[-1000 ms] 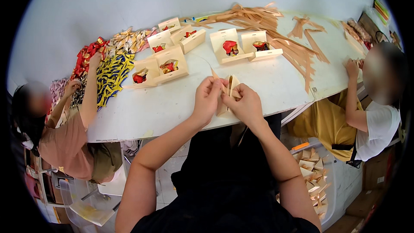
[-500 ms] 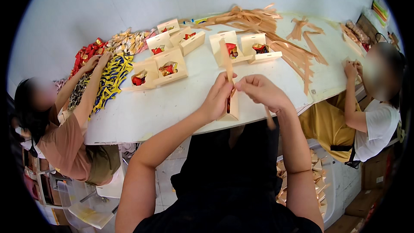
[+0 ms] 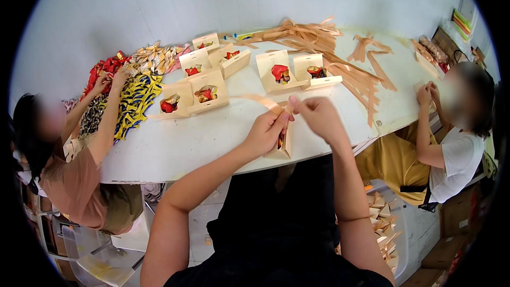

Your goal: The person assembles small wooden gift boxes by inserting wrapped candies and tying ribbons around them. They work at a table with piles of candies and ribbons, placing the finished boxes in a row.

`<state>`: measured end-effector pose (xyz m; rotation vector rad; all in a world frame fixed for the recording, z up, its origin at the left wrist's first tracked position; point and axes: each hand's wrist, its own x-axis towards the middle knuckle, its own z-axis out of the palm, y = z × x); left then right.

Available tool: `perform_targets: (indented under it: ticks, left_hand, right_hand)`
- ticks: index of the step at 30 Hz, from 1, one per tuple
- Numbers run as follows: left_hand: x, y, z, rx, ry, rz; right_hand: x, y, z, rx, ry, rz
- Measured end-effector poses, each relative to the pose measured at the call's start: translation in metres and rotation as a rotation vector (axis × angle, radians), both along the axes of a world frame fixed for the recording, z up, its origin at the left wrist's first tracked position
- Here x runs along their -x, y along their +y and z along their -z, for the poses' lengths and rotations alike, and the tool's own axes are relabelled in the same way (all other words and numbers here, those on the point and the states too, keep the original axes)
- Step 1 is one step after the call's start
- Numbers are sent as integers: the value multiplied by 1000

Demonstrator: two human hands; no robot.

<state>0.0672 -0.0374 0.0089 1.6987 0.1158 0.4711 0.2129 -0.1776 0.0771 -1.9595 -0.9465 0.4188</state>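
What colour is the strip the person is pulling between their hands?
Light tan, like kraft paper: the strip, clearest in the head view.

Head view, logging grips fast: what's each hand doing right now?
Left hand: closed, pinching the tan paper strip above the small tan box.
Right hand: closed, fingertips pinching the same strip's end.

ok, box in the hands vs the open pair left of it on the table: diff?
The held box is folded up, narrow, tilted at the table edge; the open pair lies flat, lids up. Left hand and right hand grip the first; nobody touches the second. Both are tan card holding wrapped sweets.
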Motion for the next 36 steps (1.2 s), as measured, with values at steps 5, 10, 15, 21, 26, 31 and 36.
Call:
perform_targets:
  ticks: [5, 10, 15, 21, 26, 31, 36]
  left_hand:
    - [-4, -6, -1, 156, -60, -12]
    - [8, 9, -6, 193, 28, 100]
    - [5, 10, -2, 29, -48, 79]
    - [6, 2, 8, -41, -222, -35]
    - [13, -15, -4, -247, -335, -257]
    - [16, -20, 9, -224, -392, -356]
    - [18, -23, 0, -16, -336, -272]
  right_hand:
    - [18, 10, 33, -585, 465, -79]
    - [43, -34, 19, -429, -78, -341]
    - [31, -38, 39, -456, 336, -226]
    - [24, -13, 40, -247, 200, -234]
    - [28, -2, 35, -179, -133, -23]
    - [56, 11, 36, -218, -242, 142]
    - [48, 20, 56, -403, 280, 32]
